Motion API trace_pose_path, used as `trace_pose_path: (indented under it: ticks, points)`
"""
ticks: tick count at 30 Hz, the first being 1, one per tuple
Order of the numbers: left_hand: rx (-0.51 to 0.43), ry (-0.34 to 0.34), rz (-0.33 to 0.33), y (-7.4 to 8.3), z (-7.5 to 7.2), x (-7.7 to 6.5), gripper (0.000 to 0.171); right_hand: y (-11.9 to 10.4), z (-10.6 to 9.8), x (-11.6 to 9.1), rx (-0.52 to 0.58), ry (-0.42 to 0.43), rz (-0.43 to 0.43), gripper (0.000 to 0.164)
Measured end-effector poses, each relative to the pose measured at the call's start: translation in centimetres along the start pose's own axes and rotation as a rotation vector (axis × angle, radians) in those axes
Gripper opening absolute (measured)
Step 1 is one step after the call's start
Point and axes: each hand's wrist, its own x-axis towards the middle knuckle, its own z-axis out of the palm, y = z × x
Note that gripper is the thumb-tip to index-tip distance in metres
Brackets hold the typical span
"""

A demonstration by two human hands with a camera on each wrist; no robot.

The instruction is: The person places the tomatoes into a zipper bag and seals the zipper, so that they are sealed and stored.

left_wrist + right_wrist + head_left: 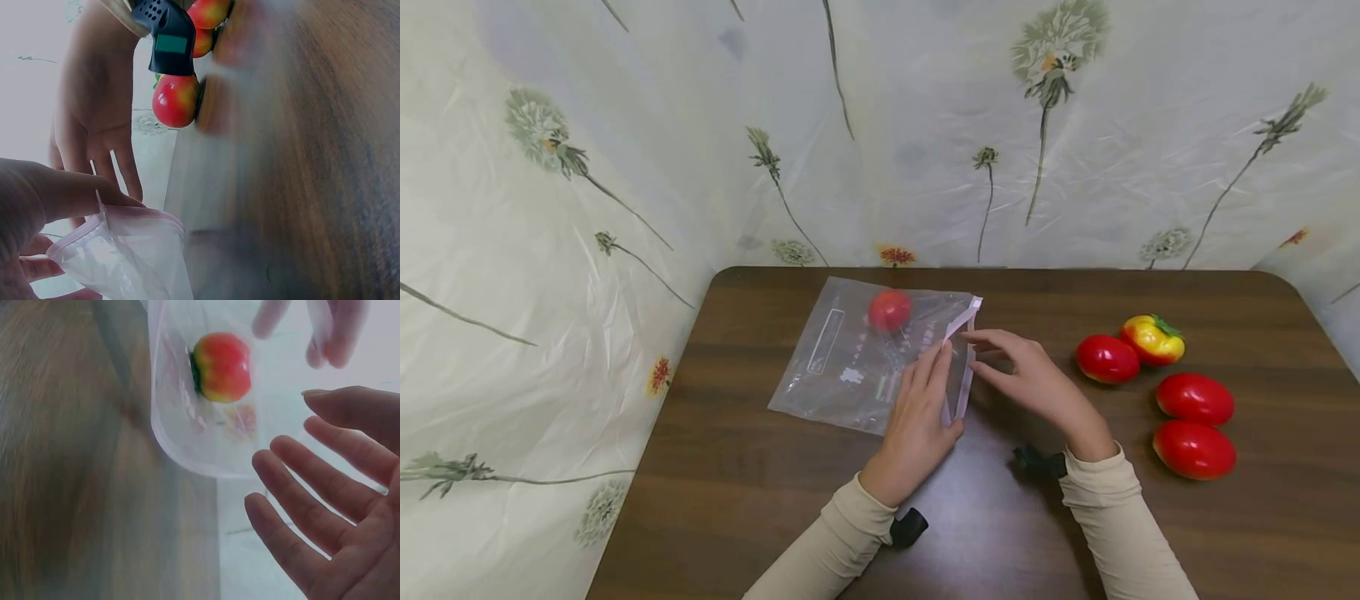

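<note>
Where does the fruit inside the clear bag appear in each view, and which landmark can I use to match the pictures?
Head: the fruit is near the picture's centre, inside the bag.
Left wrist: it cannot be seen; part of the bag shows at lower left.
Right wrist: upper middle, within the bag.
Shared landmark: the bag's pinkish rim.

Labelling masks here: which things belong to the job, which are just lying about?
In the job:
bag
fruit inside it
left hand, at the bag's mouth
right hand, also by the mouth

Lying about:
three red fruits, untouched, though they could be meant for bagging
red-yellow fruit, same caveat
floral sheet, backdrop only
</note>
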Motion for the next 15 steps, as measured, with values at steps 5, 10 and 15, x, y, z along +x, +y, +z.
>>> trace_pose_path:
  ticks: [5, 10, 15]
  points:
    - [-0.018, 0.011, 0.0, 0.1, -0.1, 0.0, 0.107, -0.1, -0.8, -1.0, -0.065, 0.052, -0.001, 0.048]
    - [-0.007, 0.021, 0.004, 0.3, -0.2, 0.0, 0.107, 0.1, -1.3, -2.0, -0.131, 0.1, -0.013, 0.047]
    - [-0.013, 0.021, 0.0, 0.2, -0.2, 0.1, 0.106, 0.7, -1.8, -3.0, -0.175, 0.132, 0.021, 0.05]
